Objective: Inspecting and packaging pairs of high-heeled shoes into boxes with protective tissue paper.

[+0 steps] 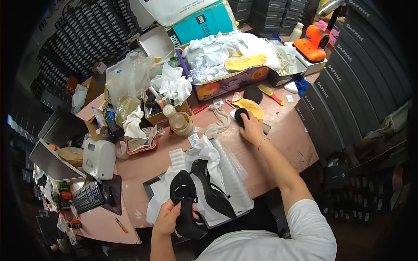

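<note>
My left hand (166, 219) is closed round a black heeled shoe (183, 188) with a glossy patch on its toe, held over a shoebox (149, 188). The matching black shoe (212, 194) rests on white tissue paper (204, 150) and foam wrap (230, 185) in that box. Out to the right, my right hand (252, 129) has its fingers curled onto a small dark round pad (240, 115) at the tabletop. Beside that hand lie a yellow cloth pad (249, 107) and a small greyish block (266, 128), partly hidden by the hand.
Behind stands a purple box (230, 87) of crumpled paper. A glass bottle (178, 122), a red basket (143, 145) and a white printer-like device (99, 158) stand left of centre. An orange tool (311, 43) sits at the far right, near stacked dark shoeboxes (344, 82).
</note>
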Demonstrator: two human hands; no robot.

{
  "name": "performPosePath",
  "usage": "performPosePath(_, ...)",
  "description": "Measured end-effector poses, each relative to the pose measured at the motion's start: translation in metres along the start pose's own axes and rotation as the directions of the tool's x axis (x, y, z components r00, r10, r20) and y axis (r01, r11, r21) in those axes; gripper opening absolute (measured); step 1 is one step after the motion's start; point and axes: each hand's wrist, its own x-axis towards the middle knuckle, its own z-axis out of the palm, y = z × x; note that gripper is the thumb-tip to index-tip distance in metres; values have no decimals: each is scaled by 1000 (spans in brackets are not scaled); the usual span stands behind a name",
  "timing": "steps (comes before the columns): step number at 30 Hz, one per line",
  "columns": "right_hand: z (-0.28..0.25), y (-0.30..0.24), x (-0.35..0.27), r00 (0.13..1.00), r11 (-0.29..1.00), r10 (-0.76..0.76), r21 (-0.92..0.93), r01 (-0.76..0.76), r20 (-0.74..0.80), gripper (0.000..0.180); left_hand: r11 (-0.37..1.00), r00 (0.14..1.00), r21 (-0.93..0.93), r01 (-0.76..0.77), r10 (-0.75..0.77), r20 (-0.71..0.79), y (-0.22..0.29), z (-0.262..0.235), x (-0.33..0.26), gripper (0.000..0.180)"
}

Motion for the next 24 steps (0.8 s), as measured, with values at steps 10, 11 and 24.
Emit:
performPosePath(10, -5, 71, 89, 978, 997, -8, -81, -9, -208, 44, 976, 998, 216, 29, -15, -67, 11, -1, 31, 32)
performPosePath(11, -15, 53, 82, 949, 990, -56, 106, 93, -311, 41, 971, 998, 235, 36, -21, -67, 14, 0, 30, 33)
performPosePath(24, -148, -153, -142, 408, 329, -835, 260, 908, -368, 41, 741, 957, 615, -271, 273, 94, -6, 34, -34, 28)
